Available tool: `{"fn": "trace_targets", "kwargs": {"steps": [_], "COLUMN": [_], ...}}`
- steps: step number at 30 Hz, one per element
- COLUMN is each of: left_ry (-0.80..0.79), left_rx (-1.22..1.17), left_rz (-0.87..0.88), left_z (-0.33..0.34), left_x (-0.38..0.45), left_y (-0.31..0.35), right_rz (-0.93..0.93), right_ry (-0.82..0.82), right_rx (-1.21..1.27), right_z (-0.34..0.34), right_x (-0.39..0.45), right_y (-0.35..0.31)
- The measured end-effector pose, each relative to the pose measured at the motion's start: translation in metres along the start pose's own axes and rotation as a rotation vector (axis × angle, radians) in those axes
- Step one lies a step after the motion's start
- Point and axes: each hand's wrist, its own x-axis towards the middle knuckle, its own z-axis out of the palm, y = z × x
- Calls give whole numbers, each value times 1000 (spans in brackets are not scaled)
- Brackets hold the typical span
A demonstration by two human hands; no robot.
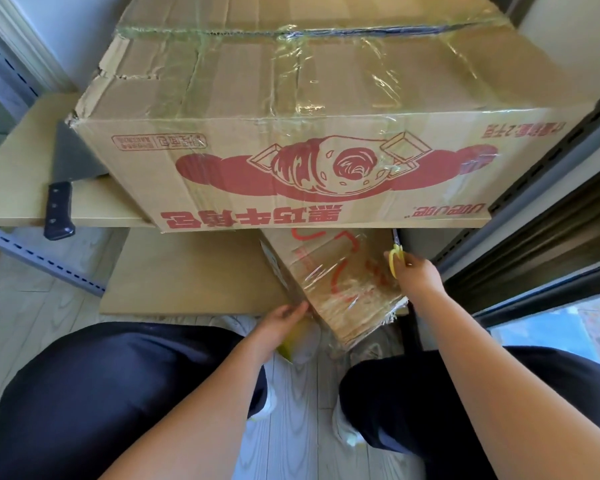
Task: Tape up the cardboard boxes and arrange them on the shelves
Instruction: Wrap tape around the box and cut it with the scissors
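A large cardboard box (291, 133) fills the upper half of the frame, resting on an upper shelf (21, 188) with its front overhanging the edge; clear tape crosses its top and its red croissant print reads upside down. Left of it on the same shelf lies a cleaver (66, 174), its black handle sticking out past the shelf edge. Lower centre, a smaller taped box (340, 282) sits tilted on the lower shelf (187, 271), its near corner hanging off. The left hand (281, 320) touches that box's left edge with fingers mostly straight. The right hand (416, 275) grips yellow-handled scissors (395, 258) at the box's right side.
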Motion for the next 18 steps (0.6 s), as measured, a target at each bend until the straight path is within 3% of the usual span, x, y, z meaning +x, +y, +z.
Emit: {"fn": "trace_targets", "kwargs": {"steps": [6,11,15,18], "left_ry": [-15,-59,90,275], "left_rx": [17,-109,-123,-290], "left_rz": [-51,-258,-363,-379], "left_z": [1,-10,-34,-52], "left_x": [10,-5,-17,-38], "left_y": [2,5,-12,-17], "right_rz": [35,4,-117,-245], "right_ry": [44,52,2,-152], "right_rx": [76,173,192,65], "right_z": [1,1,15,59], "right_x": [7,-6,-38,-75], "right_y": [-1,-23,-52,-62]}}
